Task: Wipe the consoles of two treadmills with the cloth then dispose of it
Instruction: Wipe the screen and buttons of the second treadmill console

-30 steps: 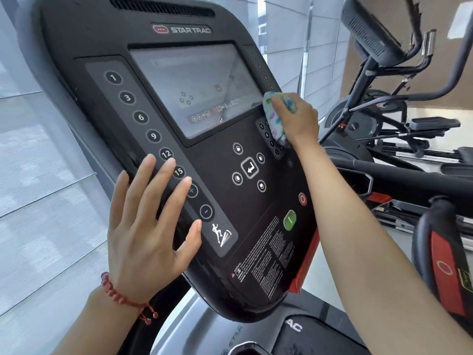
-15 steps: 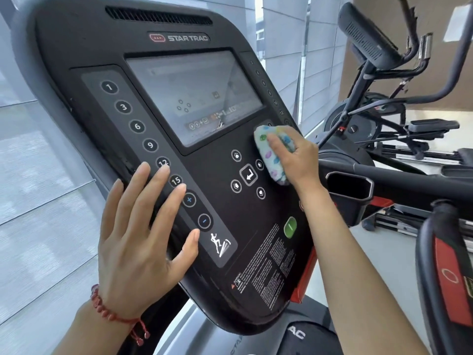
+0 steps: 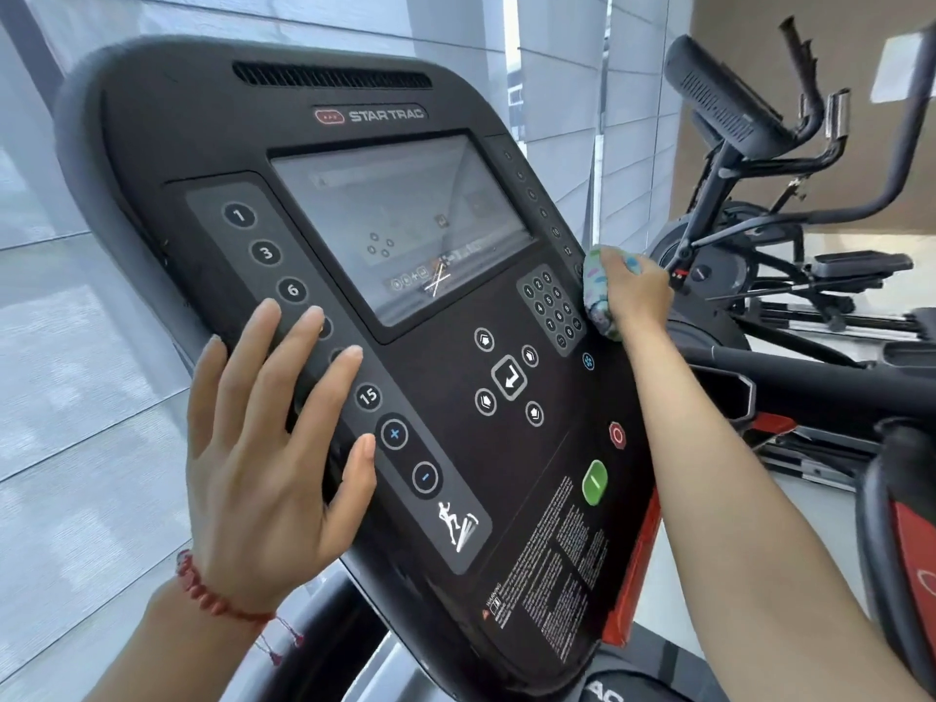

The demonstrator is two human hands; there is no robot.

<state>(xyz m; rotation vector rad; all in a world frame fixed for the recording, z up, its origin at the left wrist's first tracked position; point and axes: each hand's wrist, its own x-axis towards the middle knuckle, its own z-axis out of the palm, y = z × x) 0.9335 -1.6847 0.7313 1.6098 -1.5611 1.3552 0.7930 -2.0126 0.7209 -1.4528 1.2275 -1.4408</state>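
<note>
Now right hand [image 3: 635, 291] grips bunched cloth [image 3: 600, 296] against console [image 3: 532, 499] right edge beside keypad [image 3: 552, 309]; left hand [image 3: 263, 448] flat, fingers spread, holding nothing.

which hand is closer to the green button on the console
Right. The right hand holds the cloth at the console's right edge, above the green button; the left hand lies flat across the panel's left side.

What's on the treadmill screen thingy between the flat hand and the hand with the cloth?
In the head view, the arrow buttons and number keypad lie between the left hand and the cloth.
</note>
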